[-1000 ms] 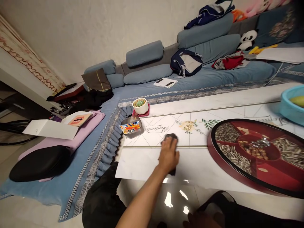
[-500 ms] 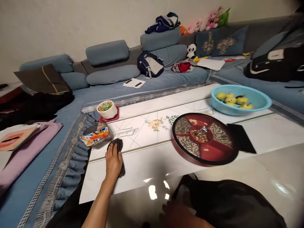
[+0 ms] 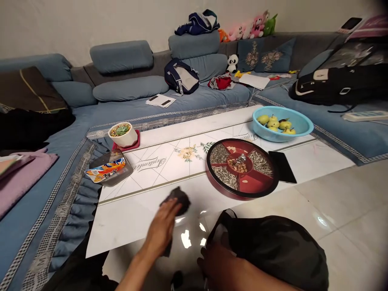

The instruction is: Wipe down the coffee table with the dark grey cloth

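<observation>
The left grip [image 3: 163,220] held a crumpled dark-grey cloth [image 3: 183,198], the right grip's [image 3: 222,262] state couldn't be told, and overswinging rightward risked jolting the round, black-rimmed red seed tray [image 3: 253,186].

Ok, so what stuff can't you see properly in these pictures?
All in the head view:
Part of the dark cloth: the left hand covers it.
What, if anything, the right hand holds: too dark, and its palm is hidden.
One end of the flat black thing: the round tray hides it.
The black bag: the right edge cuts it off.
</observation>
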Available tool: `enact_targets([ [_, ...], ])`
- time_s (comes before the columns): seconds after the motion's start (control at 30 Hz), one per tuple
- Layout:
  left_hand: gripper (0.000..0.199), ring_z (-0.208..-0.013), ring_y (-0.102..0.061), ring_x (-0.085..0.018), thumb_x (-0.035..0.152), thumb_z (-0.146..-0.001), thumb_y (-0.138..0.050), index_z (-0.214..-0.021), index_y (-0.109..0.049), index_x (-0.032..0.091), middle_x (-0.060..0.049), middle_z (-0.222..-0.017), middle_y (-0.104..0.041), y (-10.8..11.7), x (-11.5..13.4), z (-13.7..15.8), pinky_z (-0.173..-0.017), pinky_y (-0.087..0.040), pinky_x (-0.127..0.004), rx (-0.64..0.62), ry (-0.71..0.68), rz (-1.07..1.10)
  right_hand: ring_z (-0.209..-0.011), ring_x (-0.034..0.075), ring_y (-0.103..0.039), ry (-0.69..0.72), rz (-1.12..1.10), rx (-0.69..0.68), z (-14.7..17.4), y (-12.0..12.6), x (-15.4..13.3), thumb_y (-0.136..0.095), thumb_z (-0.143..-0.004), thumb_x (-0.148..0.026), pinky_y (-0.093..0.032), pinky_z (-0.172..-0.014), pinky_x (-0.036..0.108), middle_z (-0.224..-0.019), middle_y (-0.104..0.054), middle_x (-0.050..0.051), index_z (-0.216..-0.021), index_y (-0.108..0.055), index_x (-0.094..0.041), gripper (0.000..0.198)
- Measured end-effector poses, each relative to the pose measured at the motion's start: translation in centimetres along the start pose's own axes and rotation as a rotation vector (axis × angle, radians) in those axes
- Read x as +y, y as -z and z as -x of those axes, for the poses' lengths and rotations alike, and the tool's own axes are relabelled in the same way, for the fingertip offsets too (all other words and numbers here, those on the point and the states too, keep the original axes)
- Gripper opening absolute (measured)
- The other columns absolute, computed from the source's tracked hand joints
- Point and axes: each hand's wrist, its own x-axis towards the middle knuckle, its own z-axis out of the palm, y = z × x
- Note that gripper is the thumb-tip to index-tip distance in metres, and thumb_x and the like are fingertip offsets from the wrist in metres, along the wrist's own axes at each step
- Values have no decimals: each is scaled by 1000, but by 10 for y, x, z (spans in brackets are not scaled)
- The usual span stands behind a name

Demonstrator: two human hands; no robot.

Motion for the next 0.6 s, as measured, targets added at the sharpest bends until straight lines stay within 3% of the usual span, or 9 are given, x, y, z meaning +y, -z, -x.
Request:
enact_targets([
  [0.1,55,-156,-49,-29,17,-107,-44,-161,-51,25,-12,-168,-52,17,-31,-6,-130,-40,-61,128,222,-74,-108,40,-74,28,-26,36,3,-8,4,-89,-80,-37,-52,-98,58,-112,-79,19,-114,-81,-18,39],
  [0.2,53,-157,-46,-33,16,-105,-44,-157,-56,17,-16,-167,-52,-2,-15,-40,-132,-35,-63,170,275,-93,-103,39,-75,38,-1,41,2,-15,7,-87,-83,-39,-54,-93,55,-109,-79,19,-114,-81,-16,39],
  [0.3,57,-154,-50,-32,6,-99,-45,-152,-62,18,-14,-164,-56,-44,36,-69,-131,-37,-60,81,123,-49,-104,41,-75,37,53,-15,-3,-20,10,-86,-85,-40,-53,-92,53,-111,-78,21,-116,-81,-13,42],
  [0.43,58,-151,-53,-31,6,-96,-51,-151,-64,20,-13,-161,-59,-87,96,-78,-129,-40,-57,17,-134,4,-108,41,-75,39,55,-84,-11,-21,14,-82,-88,-44,-54,-96,53,-117,-78,22,-124,-79,-13,47],
  [0.5,53,-150,-53,-31,11,-101,-55,-152,-63,23,-12,-161,-60,-95,108,-77,-128,-41,-55,24,-240,6,-114,40,-74,35,39,-152,-15,-19,16,-79,-91,-47,-55,-97,51,-122,-77,22,-130,-76,-15,50],
  [0.6,45,-151,-53,-28,16,-106,-55,-148,-65,27,-8,-160,-61,-93,104,-73,-126,-43,-50,35,-386,-14,-119,41,-73,-4,29,-252,-17,-18,17,-77,-90,-52,-56,-96,51,-127,-76,19,-135,-75,-20,55],
])
